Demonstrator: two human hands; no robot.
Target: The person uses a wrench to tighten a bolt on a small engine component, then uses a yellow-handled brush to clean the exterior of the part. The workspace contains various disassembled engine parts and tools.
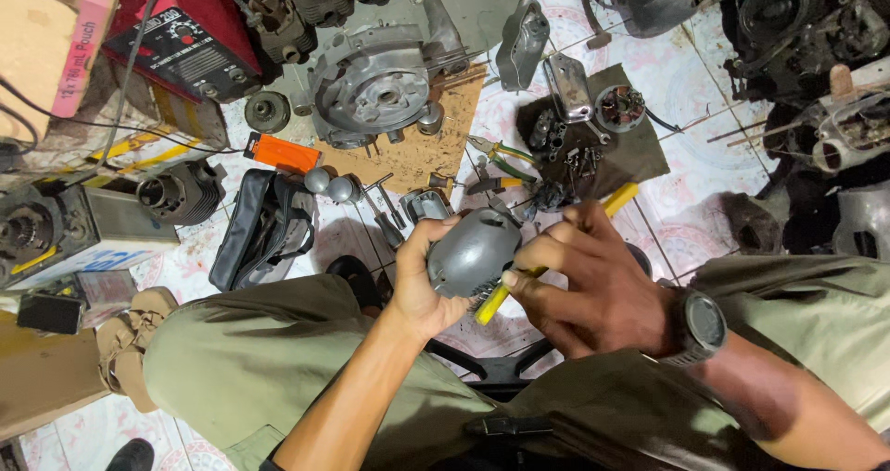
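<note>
Head view: left hand (428, 281) grips grey cover (473, 251), right hand (579, 281) yellow-handled brush (496, 297), above tiled floor (714, 170).

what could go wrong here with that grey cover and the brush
1. The left hand alone holds the grey cover in mid-air above the lap; brushing pressure could twist it loose, and it might drop onto the tiled floor.
2. The right hand works the yellow-handled brush close to the left thumb, so a slip could scrape skin.
3. Loose small parts lie on the dark cloth just beyond; a dropped cover could scatter them.
</note>
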